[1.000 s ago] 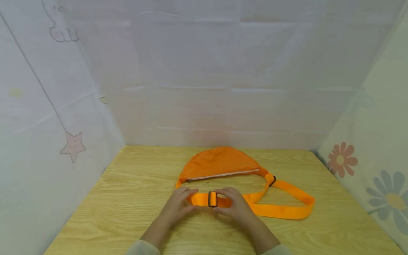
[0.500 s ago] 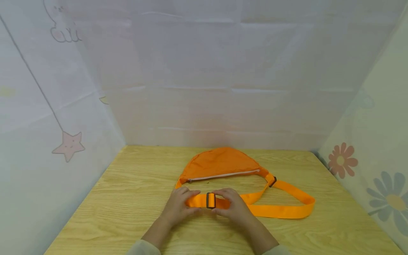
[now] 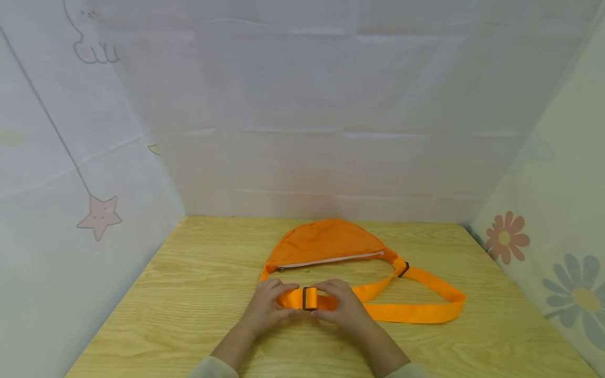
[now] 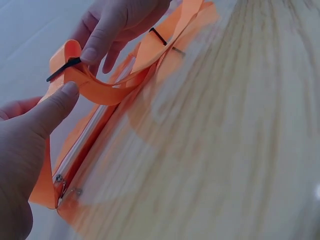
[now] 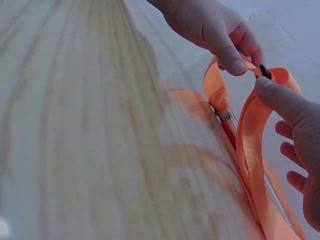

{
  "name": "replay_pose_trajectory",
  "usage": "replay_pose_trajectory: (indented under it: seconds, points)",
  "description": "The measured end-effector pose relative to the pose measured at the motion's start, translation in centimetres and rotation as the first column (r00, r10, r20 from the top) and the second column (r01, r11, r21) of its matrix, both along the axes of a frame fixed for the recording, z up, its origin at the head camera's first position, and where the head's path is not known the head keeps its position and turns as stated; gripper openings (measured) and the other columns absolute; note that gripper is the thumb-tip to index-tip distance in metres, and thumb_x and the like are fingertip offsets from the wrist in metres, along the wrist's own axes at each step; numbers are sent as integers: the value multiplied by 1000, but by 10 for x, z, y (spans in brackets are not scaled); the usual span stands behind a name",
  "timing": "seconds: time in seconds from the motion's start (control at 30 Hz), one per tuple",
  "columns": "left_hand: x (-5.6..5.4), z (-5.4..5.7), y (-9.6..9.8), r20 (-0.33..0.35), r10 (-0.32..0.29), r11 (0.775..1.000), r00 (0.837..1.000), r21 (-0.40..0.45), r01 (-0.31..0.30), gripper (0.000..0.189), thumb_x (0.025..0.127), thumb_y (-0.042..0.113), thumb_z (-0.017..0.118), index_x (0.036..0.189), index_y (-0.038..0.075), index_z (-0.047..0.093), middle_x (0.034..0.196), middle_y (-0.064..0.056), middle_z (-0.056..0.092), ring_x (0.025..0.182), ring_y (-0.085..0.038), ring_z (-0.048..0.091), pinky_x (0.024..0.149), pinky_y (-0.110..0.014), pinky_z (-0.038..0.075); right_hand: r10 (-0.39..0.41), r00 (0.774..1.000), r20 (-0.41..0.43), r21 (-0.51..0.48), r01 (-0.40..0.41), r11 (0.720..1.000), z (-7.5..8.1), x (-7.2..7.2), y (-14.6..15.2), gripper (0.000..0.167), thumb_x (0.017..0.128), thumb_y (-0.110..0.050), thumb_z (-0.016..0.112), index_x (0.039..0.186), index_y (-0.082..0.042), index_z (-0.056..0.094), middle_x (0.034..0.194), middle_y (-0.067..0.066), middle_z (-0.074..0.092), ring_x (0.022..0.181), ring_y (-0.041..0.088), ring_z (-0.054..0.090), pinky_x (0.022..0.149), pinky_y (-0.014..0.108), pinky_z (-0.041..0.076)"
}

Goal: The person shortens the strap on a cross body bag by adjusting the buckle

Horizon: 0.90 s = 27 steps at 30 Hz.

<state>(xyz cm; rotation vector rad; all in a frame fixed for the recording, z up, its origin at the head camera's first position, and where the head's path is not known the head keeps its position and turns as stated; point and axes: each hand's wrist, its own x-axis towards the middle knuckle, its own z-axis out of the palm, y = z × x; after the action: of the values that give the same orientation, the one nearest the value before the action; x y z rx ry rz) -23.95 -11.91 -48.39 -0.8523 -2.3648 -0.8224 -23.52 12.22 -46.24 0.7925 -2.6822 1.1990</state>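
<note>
An orange belt bag [image 3: 326, 241] lies on the table, its pale zip facing the person. Its webbing strap [image 3: 289, 299] is raised between both hands at the front. On it sits a black strap slider [image 3: 305, 298], with a small fold of webbing standing up through it. The left hand [image 3: 267, 307] pinches the strap just left of the slider, thumb below and fingers above. From the right, the right hand [image 3: 347, 307] pinches the slider; in the right wrist view its thumb [image 5: 280, 97] presses the slider's end. The other fingers are partly hidden behind the webbing.
A loose strap loop [image 3: 420, 313] extends right on the wooden table [image 3: 198, 273]. A second black fitting [image 3: 404, 270] joins the strap near the bag's right end. A metal zip pull [image 3: 281, 269] is at the bag's left. Pale printed sheets [image 3: 307, 105] enclose the table.
The slider has shifted slightly left along with the right hand, and the webbing fold through it looks fuller. The left hand has edged right. The bag stays in place.
</note>
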Motion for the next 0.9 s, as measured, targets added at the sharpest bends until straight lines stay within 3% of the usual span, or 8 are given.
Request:
replay_pose_trajectory:
  seconds: [0.43,0.57,0.63,0.77,0.9]
  points:
    - [1,1,-1,101,-10,998,995,-55,16,59,74,36,84,125,13,67,87,7,51,82,-5,41,74,-22,37,-16,997,-77,54,20,998,-1,0,-9,49,76,-35,83,120,-18,69,118,-2,66,116,23,57,97,49,48]
    - [3,5,1,156,19,998,988,-67,-9,56,75,20,83,126,10,63,98,0,61,91,-13,51,84,-33,46,-13,996,-90,51,18,999,-2,-1,-9,49,75,-34,84,119,-19,69,117,-3,66,115,22,57,97,48,49]
    - [3,6,1,152,44,997,987,-63,-35,53,72,15,83,120,9,63,103,-3,64,97,-18,56,89,-39,48,-13,997,-77,38,16,999,-2,-2,-9,48,75,-34,84,118,-19,69,118,-3,66,115,21,57,97,48,49]
    - [1,4,0,-2,69,997,998,-43,-69,43,67,18,86,105,12,68,102,-1,64,100,-20,57,91,-40,46,-8,1000,-5,-1,8,1000,-2,-2,-10,47,77,-36,83,118,-20,67,121,-2,66,117,23,58,98,50,48]
    - [-1,2,-1,-130,55,998,990,-21,-59,41,64,25,90,99,14,72,97,1,60,95,-18,54,87,-38,42,3,994,106,-45,2,999,-1,-2,-11,47,80,-36,80,122,-21,63,121,-1,66,117,25,59,99,53,45]
